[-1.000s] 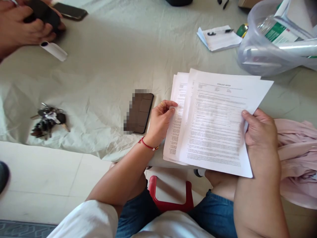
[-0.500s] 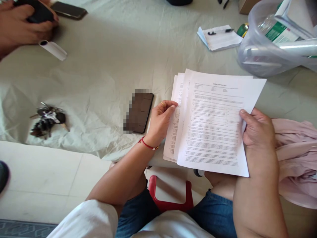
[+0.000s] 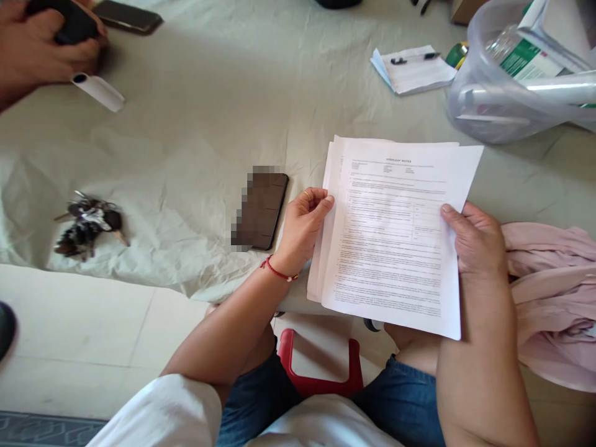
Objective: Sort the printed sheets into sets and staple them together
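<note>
Several printed sheets of paper (image 3: 391,248) are held up in a loose stack over the table's front edge. The top sheet is covered in small text with a heading near its upper edge. My left hand (image 3: 305,220), with a ring and a red bracelet, pinches the stack's left edge between thumb and fingers. On the right edge, my right hand (image 3: 479,239) grips the sheets with the thumb on top and the fingers behind, partly hidden. A dark phone (image 3: 263,211) lies on the cloth just left of my left hand.
Keys (image 3: 90,223) lie at the left, near a white paper roll (image 3: 99,92). Another person's hands (image 3: 56,49) hold a dark object beside a second phone (image 3: 128,15). At upper right are a notepad (image 3: 416,71) and a clear plastic basket (image 3: 470,105). Pink cloth (image 3: 549,279) lies right.
My right hand has moved left with the top sheets, so they now overlap the sheets in my left hand more closely. The left hand has barely moved.
</note>
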A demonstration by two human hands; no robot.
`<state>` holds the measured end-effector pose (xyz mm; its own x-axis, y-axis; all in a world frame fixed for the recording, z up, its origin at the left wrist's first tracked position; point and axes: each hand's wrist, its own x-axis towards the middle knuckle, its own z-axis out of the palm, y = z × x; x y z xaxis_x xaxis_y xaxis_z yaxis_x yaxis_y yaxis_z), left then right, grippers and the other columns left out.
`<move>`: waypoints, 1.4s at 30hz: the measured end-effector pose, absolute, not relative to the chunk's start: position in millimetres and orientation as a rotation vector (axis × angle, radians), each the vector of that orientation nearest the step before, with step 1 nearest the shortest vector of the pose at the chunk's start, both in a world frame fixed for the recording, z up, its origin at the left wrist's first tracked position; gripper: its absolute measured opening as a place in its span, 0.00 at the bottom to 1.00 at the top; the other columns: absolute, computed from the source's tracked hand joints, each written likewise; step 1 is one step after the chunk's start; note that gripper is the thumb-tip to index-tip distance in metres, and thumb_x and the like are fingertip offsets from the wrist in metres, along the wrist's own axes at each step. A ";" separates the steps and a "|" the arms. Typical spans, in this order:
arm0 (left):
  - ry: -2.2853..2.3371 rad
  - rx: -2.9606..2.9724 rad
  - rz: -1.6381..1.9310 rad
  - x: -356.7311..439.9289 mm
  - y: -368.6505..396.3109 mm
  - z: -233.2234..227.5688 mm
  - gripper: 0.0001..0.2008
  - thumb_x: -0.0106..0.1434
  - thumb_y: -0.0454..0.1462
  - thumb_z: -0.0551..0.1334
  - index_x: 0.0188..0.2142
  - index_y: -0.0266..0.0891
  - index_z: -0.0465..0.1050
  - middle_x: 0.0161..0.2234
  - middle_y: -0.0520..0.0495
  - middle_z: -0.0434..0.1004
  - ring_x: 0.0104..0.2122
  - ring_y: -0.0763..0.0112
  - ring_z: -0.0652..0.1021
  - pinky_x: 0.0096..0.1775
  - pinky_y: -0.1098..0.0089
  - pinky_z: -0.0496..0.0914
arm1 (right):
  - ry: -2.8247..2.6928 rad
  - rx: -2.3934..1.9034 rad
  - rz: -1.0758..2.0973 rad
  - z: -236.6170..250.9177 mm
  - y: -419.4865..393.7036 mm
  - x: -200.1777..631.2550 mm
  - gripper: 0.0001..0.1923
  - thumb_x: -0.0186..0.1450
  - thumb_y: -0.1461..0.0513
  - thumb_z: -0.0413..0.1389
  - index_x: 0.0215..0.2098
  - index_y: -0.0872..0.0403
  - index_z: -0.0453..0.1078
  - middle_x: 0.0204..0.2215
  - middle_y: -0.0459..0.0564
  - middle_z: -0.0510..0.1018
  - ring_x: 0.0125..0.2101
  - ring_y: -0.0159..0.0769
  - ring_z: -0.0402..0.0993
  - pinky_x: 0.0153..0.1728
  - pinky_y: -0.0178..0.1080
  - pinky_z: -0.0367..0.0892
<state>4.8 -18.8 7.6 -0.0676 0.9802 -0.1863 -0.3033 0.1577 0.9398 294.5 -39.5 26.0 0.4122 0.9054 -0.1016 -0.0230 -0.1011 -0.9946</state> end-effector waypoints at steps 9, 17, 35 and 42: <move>1.062 0.836 1.341 3.6 -14.7 -4.2 0.17 0.59 0.42 0.83 0.40 0.42 0.80 0.39 0.50 0.86 0.38 0.70 0.82 0.43 0.69 0.76 | -0.751 -1.484 0.719 21.8 -34.4 303.5 0.19 0.51 0.52 0.79 0.37 0.52 0.90 0.35 0.48 0.92 0.30 0.39 0.86 0.38 0.43 0.85; 1.062 0.821 1.327 1.6 -15.1 -3.7 0.11 0.63 0.36 0.78 0.41 0.43 0.79 0.40 0.49 0.87 0.39 0.70 0.83 0.42 0.69 0.77 | -0.679 -1.454 0.639 30.4 -35.9 314.2 0.19 0.47 0.56 0.78 0.37 0.53 0.91 0.40 0.51 0.93 0.36 0.39 0.87 0.50 0.46 0.86; 1.102 0.869 1.294 -0.2 -16.3 -3.4 0.15 0.66 0.39 0.76 0.50 0.45 0.78 0.35 0.51 0.81 0.34 0.68 0.80 0.38 0.67 0.75 | -0.827 -1.433 0.595 21.1 -31.4 301.7 0.14 0.54 0.54 0.77 0.34 0.53 0.88 0.36 0.49 0.90 0.32 0.36 0.82 0.37 0.40 0.81; 1.144 0.849 1.296 3.2 -17.5 0.7 0.08 0.66 0.36 0.73 0.44 0.43 0.78 0.39 0.48 0.85 0.37 0.67 0.82 0.42 0.66 0.77 | -0.972 -1.381 0.628 19.9 -31.3 298.8 0.19 0.58 0.49 0.79 0.38 0.52 0.86 0.34 0.47 0.89 0.31 0.36 0.81 0.37 0.41 0.79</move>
<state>3.2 -17.5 0.7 -0.0857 0.9839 -0.1571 -0.2781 0.1278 0.9520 298.8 -31.3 19.9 0.4932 0.8473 0.1969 0.1690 0.1286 -0.9772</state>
